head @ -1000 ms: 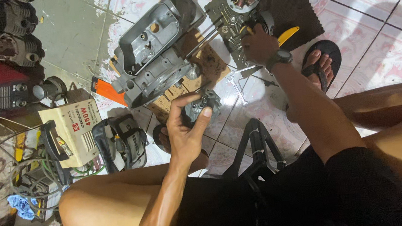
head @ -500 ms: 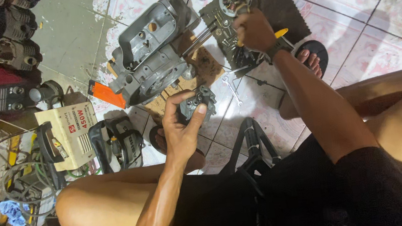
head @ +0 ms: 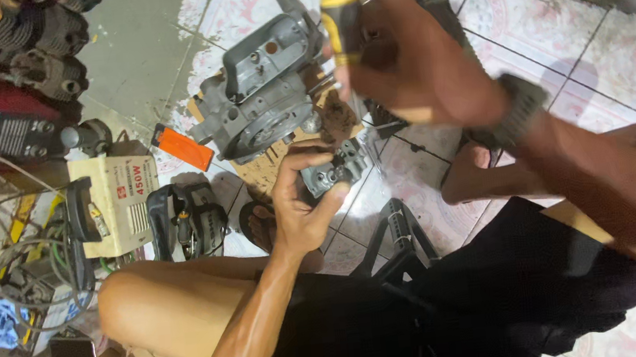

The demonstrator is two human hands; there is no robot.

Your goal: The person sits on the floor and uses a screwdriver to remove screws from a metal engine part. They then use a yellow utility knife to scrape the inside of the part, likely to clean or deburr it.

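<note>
The left hand (head: 301, 204) cups a small grey cast-metal carburettor-like part (head: 335, 170), fingers wrapped around it, just above the tiled floor (head: 521, 15). The right hand (head: 409, 66), raised and blurred, has its fingers closed around a screwdriver with a yellow-and-black handle (head: 341, 26). Beyond the small part, a large grey metal engine casing (head: 265, 89) lies on a brown cardboard sheet (head: 270, 168). An orange flat piece (head: 182, 147) rests near it.

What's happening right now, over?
Left hand grips small metal part. Right hand holds yellow-handled screwdriver above it. Big grey engine casing on floor beyond.
</note>
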